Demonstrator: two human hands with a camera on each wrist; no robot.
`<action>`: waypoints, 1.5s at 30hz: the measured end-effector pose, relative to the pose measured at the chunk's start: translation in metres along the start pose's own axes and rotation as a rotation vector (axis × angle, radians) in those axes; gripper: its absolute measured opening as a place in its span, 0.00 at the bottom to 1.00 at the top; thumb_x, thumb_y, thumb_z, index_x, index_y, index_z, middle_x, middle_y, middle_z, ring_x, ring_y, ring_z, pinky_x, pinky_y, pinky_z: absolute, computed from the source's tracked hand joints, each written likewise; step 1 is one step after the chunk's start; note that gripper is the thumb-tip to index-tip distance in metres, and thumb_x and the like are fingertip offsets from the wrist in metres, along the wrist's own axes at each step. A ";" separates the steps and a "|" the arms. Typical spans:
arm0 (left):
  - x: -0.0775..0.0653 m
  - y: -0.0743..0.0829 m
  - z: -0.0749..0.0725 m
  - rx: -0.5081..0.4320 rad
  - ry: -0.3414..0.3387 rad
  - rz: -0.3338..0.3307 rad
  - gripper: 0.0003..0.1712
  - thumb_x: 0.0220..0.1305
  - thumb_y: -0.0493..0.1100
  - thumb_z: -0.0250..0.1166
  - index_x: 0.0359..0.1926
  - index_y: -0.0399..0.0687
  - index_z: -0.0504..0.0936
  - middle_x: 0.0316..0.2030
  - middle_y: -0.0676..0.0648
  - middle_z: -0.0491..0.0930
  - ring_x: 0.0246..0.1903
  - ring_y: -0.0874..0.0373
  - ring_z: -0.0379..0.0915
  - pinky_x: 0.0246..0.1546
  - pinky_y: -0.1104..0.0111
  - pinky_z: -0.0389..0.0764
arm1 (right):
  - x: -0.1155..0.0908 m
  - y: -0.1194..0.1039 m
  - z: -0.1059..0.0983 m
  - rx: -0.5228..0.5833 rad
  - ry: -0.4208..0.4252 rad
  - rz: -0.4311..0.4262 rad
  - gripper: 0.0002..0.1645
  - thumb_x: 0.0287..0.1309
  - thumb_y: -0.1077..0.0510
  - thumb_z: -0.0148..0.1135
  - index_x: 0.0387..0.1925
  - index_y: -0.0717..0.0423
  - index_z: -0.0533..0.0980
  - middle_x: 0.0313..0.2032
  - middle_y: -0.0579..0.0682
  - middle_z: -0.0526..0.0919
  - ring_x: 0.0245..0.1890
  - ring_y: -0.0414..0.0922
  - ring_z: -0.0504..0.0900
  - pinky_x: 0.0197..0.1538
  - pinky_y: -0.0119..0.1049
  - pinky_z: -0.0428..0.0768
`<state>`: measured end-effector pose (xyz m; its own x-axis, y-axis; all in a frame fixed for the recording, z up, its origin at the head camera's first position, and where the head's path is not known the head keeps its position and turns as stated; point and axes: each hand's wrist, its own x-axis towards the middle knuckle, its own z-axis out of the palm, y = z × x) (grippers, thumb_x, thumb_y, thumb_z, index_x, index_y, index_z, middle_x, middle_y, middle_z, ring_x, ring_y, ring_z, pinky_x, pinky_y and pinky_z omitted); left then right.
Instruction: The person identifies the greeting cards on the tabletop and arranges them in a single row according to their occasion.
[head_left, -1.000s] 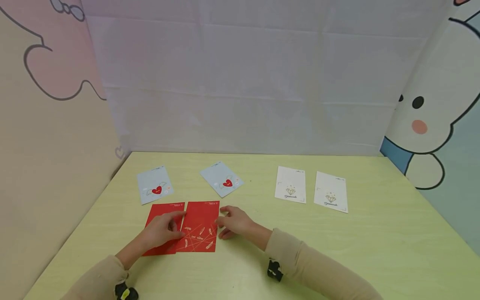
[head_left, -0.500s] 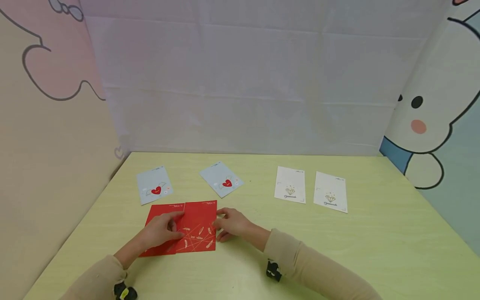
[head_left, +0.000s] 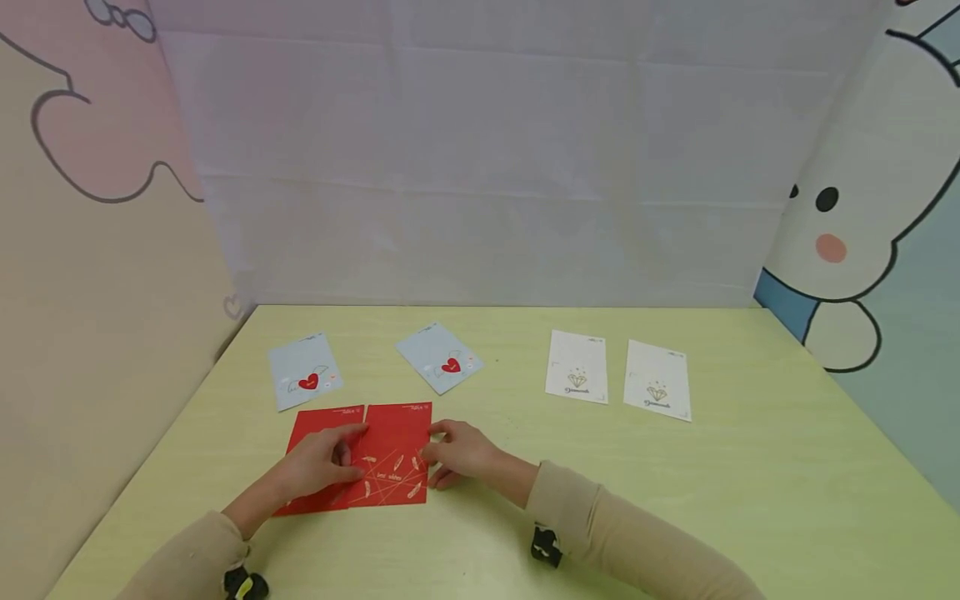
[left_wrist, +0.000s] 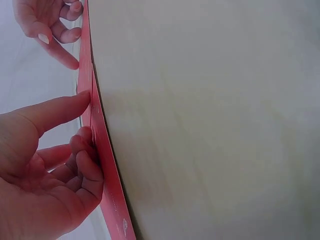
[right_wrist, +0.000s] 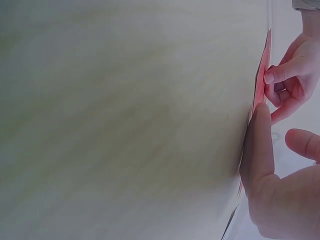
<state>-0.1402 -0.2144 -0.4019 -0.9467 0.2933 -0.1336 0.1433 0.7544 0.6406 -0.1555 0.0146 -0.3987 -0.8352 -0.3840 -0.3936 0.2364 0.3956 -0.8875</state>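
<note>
Two red cards lie side by side on the table, the left red card (head_left: 318,419) tilted slightly and the right red card (head_left: 397,429) printed with pale feathers and lines. Near the bottom their edges meet or overlap; at the top a thin gap shows. My left hand (head_left: 315,462) rests over the left card, its index finger and thumb touching at the seam, other fingers curled beneath. At the right card's outer edge, my right hand (head_left: 468,450) touches with its fingertips. In the left wrist view, the left hand's thumb and index finger press the red card (left_wrist: 107,170).
Two pale blue cards with red hearts, a left one (head_left: 300,358) and an angled one (head_left: 427,350), lie behind the red cards. Farther right are two white diamond cards, one (head_left: 576,358) beside the other (head_left: 657,367). A white sheet (head_left: 487,167) hangs behind the table (head_left: 750,467).
The right red card has shifted slightly left, toward the left card, with my right hand following at its edge. My left hand has stayed nearly in place. The view has drifted slightly.
</note>
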 end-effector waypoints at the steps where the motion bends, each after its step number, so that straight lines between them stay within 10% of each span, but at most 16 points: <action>1: 0.000 0.000 0.000 0.000 -0.003 0.004 0.38 0.45 0.42 0.70 0.58 0.35 0.65 0.21 0.52 0.68 0.22 0.59 0.64 0.20 0.72 0.70 | 0.000 0.000 0.000 0.001 -0.001 -0.003 0.29 0.53 0.57 0.58 0.56 0.61 0.63 0.30 0.50 0.75 0.20 0.44 0.79 0.25 0.33 0.78; 13: -0.003 0.006 -0.001 -0.013 0.000 0.101 0.36 0.47 0.40 0.68 0.57 0.36 0.64 0.21 0.53 0.68 0.21 0.60 0.65 0.21 0.73 0.70 | -0.004 -0.008 -0.014 0.045 0.010 -0.077 0.26 0.53 0.58 0.57 0.53 0.63 0.64 0.32 0.53 0.75 0.22 0.46 0.79 0.29 0.36 0.78; 28: 0.008 0.011 -0.016 -0.104 0.317 0.071 0.22 0.56 0.39 0.62 0.51 0.37 0.70 0.35 0.45 0.74 0.33 0.51 0.70 0.27 0.68 0.75 | -0.008 -0.011 -0.081 0.209 0.151 -0.131 0.23 0.58 0.62 0.49 0.54 0.67 0.64 0.45 0.62 0.73 0.28 0.47 0.80 0.35 0.37 0.78; 39: 0.074 -0.055 0.007 -0.216 0.346 0.019 0.27 0.57 0.60 0.54 0.54 0.54 0.69 0.47 0.50 0.70 0.47 0.50 0.66 0.37 0.61 0.76 | -0.004 0.003 -0.130 0.278 0.258 -0.138 0.25 0.61 0.59 0.47 0.57 0.67 0.61 0.48 0.67 0.70 0.36 0.48 0.79 0.39 0.35 0.77; 45: 0.071 -0.004 0.000 -0.364 0.246 0.004 0.28 0.61 0.55 0.53 0.57 0.44 0.66 0.51 0.42 0.67 0.49 0.45 0.63 0.42 0.57 0.73 | 0.001 0.010 -0.139 0.338 0.272 -0.131 0.26 0.62 0.58 0.46 0.58 0.68 0.60 0.51 0.67 0.67 0.38 0.48 0.78 0.41 0.35 0.76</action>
<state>-0.2082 -0.1964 -0.4136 -0.9931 0.1141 0.0257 0.0782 0.4845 0.8713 -0.2228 0.1338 -0.3750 -0.9583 -0.1617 -0.2356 0.2312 0.0458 -0.9718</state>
